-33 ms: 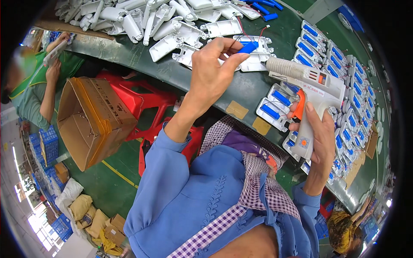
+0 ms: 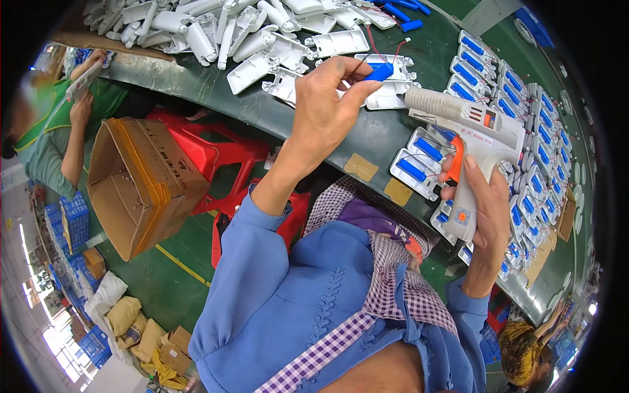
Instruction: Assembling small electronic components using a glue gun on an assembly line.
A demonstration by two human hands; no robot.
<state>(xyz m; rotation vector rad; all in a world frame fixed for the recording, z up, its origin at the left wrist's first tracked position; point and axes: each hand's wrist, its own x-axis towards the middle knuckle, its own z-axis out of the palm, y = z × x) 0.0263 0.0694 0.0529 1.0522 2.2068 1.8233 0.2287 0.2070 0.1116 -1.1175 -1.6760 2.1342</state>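
In a pinch between thumb and fingers, my left hand (image 2: 327,108) holds a blue cylindrical battery (image 2: 379,72) with thin red and dark wires. It is over a white plastic shell (image 2: 386,97) at the table's near side. My right hand (image 2: 481,209) is wrapped round the handle of a white hot glue gun (image 2: 488,141); its fingers are at the orange trigger (image 2: 457,160). The gun's ribbed front end points left, close to the shell. Beneath the gun lies another white shell with two blue batteries (image 2: 413,167) in it.
White empty shells (image 2: 255,39) are heaped at the far left of the green table (image 2: 216,88). Rows of shells with blue batteries (image 2: 540,131) cover the right side. Loose blue batteries (image 2: 409,25) lie at the back. A cardboard box (image 2: 144,183), red stool (image 2: 229,147) and co-worker (image 2: 62,131) are left.
My left hand and the battery have shifted very slightly; the right hand with the glue gun stays practically in place.
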